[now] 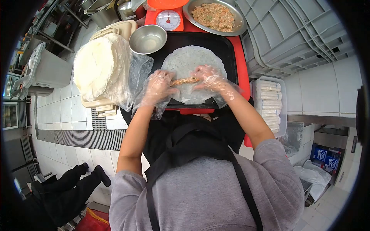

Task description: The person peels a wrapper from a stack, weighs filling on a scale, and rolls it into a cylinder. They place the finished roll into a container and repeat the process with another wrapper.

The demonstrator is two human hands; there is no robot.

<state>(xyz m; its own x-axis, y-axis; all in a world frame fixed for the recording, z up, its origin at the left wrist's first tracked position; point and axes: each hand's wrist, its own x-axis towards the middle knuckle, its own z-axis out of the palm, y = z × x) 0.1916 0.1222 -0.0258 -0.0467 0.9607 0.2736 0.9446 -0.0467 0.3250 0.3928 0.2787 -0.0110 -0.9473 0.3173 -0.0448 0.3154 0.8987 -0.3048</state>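
- Black rectangular tray [228, 50]: the landmark.
- Thin, round, translucent white wrapper [193, 57], on the tray's middle: likely light, limp, easily torn; best held by its edge.
- Plastic-gloved left hand [158, 86] and right hand [210, 79], over the tray's near half: fingers curled at the filling's ends; cannot tell whether either grip is closed.
- Brown log-shaped minced filling [185, 81], mid-tray on the wrapper: probably soft, crumbly; support its length.
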